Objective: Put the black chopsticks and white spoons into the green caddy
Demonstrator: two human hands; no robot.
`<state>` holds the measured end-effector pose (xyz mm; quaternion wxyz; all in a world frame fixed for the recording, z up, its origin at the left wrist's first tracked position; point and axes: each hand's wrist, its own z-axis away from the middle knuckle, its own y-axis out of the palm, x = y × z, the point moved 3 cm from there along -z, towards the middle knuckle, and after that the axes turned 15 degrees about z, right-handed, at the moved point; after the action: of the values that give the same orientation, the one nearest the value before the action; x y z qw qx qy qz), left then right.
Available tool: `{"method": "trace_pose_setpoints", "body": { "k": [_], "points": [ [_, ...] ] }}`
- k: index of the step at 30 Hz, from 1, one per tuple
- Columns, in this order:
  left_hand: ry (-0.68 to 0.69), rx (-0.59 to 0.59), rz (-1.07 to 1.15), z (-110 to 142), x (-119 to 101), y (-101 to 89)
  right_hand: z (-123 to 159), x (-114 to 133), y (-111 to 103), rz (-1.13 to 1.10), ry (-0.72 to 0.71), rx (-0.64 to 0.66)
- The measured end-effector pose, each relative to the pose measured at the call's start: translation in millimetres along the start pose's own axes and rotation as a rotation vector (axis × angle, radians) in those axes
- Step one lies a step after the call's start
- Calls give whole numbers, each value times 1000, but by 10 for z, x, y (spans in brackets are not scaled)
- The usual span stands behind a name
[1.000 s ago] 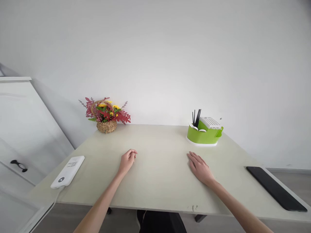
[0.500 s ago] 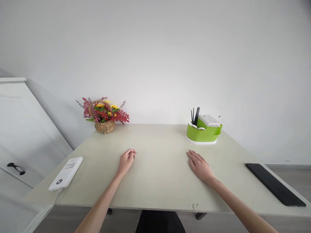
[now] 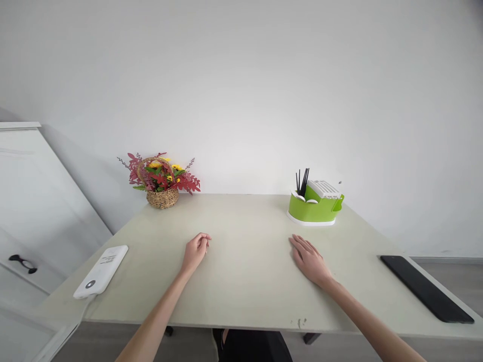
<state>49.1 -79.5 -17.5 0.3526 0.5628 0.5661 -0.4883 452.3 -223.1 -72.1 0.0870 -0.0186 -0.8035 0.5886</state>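
Note:
My left hand (image 3: 196,250) rests on its side on the pale table (image 3: 245,261), its fingers loosely curled in, and nothing shows in it. Flat on the tabletop, palm down, lies my right hand (image 3: 308,259) with its fingers stretched out. It is nearest to a green and white utensil holder (image 3: 313,211), which stands upright just beyond the fingertips, apart from them. Thin black sticks (image 3: 302,182) and white rounded pieces poke out of the holder's left part; a white slotted rack tops its right part.
A wicker basket of artificial flowers (image 3: 162,198) stands at the back left against the wall. A white power bank with a cable (image 3: 101,271) lies near the left edge, a long black flat object (image 3: 426,288) near the right. Left of the table is a white cabinet (image 3: 41,196).
Both hands keep their pose and place on the table. The view has shifted very slightly, and my legs under the table's front edge have moved a little.

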Motion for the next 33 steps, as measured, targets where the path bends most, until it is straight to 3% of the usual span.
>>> {"method": "trace_pose_setpoints", "body": {
  "k": [16,19,26,33],
  "points": [
    [-9,12,7,12,24,7,-7,-102,68,-65,63,-30],
    [-16,14,3,31,-2,15,-94,-309,54,-75,192,-53],
    [-52,15,-11,46,-13,29,-554,-1077,-189,-60,509,-108],
    [-55,11,3,83,12,36,-863,-1498,-101,43,546,-139]
  ]
}}
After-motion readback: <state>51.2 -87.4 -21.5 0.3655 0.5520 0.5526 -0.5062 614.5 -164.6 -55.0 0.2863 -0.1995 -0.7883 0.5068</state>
